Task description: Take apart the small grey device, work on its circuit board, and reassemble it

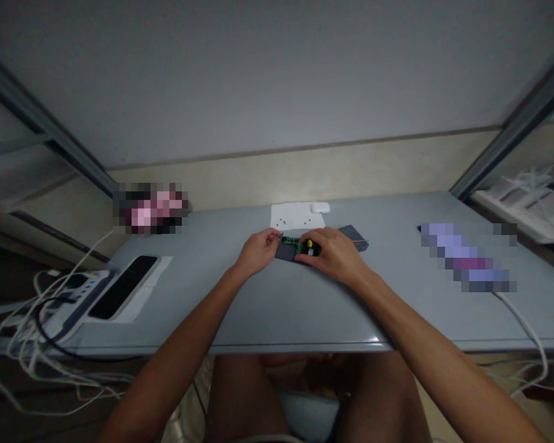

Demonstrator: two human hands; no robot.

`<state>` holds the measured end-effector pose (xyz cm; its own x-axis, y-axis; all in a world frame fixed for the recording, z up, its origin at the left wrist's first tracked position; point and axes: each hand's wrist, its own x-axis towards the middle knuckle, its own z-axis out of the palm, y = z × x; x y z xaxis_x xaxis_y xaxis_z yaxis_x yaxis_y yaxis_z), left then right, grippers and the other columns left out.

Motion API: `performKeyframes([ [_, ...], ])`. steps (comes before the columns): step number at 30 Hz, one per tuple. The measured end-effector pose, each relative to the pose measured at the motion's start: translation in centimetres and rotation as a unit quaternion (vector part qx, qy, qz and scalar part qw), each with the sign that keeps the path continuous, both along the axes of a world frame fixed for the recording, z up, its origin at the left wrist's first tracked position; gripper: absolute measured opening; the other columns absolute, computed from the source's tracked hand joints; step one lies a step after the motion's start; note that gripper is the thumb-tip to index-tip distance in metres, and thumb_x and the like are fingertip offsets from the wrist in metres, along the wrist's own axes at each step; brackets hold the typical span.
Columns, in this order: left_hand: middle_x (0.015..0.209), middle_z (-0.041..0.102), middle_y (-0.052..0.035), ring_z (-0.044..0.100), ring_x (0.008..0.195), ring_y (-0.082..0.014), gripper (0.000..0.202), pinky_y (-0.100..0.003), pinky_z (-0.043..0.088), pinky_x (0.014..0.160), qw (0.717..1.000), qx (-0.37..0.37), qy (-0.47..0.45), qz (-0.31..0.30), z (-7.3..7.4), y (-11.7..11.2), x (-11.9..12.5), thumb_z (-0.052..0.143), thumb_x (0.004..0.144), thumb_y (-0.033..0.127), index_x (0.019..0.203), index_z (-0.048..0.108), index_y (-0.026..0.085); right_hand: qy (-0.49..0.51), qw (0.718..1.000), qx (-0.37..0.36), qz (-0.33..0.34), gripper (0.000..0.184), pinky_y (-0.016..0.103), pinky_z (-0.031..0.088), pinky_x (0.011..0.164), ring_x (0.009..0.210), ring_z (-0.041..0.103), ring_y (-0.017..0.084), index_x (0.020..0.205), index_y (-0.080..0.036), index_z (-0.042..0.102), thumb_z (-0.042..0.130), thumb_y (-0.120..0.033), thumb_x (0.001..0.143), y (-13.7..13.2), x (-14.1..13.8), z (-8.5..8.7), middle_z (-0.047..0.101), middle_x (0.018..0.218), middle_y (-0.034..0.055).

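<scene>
An opened dark device with a green circuit board (292, 240) lies in the middle of the desk, between my two hands. My left hand (260, 252) is closed, pinching the left edge of the device with thumb and fingers. From the other side, my right hand (336, 251) grips the right part of the board, thumb in front and fingers behind. A small yellow round part (309, 243) shows between those fingers. Just beyond my right hand is a dark grey flat piece (352, 234) with a thin red line on it; my hand partly covers it.
Behind the device, white paper (286, 212) carries several tiny dark bits and a small white case (321, 208). On the left are a black-screened phone (125, 286), a power strip (87, 295) and tangled cables (23, 332). A blurred object (464, 255) with a cable lies right.
</scene>
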<state>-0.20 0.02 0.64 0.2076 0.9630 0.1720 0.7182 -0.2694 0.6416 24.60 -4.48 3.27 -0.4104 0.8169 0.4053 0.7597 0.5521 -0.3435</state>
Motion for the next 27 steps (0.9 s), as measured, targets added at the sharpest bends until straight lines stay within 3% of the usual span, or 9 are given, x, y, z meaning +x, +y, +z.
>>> performKeyframes([
  [19,0.087,0.078,-0.0045,0.064,0.072,-0.0177,0.03,-0.027,0.044,0.069,1.0,-0.012,-0.003,0.003,0.15,-0.07,0.01,0.058,0.1,0.02,0.117,0.082,0.018,0.027,1.0,-0.007,-0.002,0.029,0.042,0.055,0.092,0.105,0.077,0.03,0.113,-0.025,0.076,0.086,-0.046,0.096,-0.4,-0.16,0.36,0.084,0.112,0.008],
  [27,0.091,0.08,-0.0056,0.068,0.077,-0.0183,0.026,-0.027,0.048,0.071,1.0,-0.001,-0.014,-0.015,-0.03,0.17,-0.14,0.058,0.101,0.023,0.112,0.081,0.018,-0.007,1.0,-0.018,0.01,0.036,0.045,0.056,0.096,0.11,0.076,0.033,0.122,-0.023,0.075,0.089,-0.041,0.093,-0.25,-0.1,-0.14,0.083,0.118,0.012],
])
